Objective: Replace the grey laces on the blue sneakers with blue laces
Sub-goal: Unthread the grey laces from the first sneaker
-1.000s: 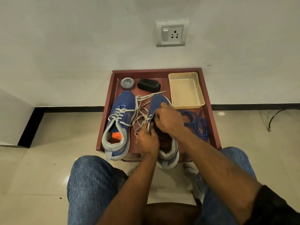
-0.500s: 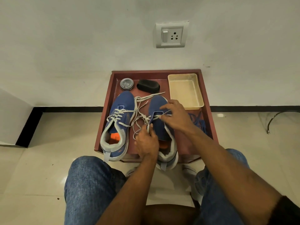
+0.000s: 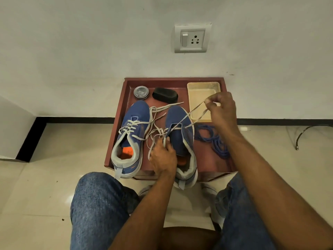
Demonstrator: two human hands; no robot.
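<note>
Two blue sneakers stand on a low red tray table (image 3: 126, 87). The left sneaker (image 3: 131, 139) still carries its grey lace through the eyelets. On the right sneaker (image 3: 180, 134) the grey lace (image 3: 191, 114) runs only through the front eyelets. My right hand (image 3: 222, 110) pinches a loop of that lace and holds it up over the beige tray. My left hand (image 3: 163, 157) grips the right sneaker's inner side and the loose grey lace strands there. A bundle of blue laces (image 3: 214, 139) lies on the table right of the sneaker.
At the table's back are a round tin (image 3: 141, 92), a black brush (image 3: 164, 94) and a beige plastic tray (image 3: 200, 91). A wall with a socket (image 3: 192, 39) stands behind. My knees in jeans flank the table's front edge. A cable (image 3: 306, 131) lies on the floor at right.
My right hand has risen from the right sneaker's tongue up and to the right, drawing a loop of grey lace out of the eyelets. My left hand stays at the sneaker.
</note>
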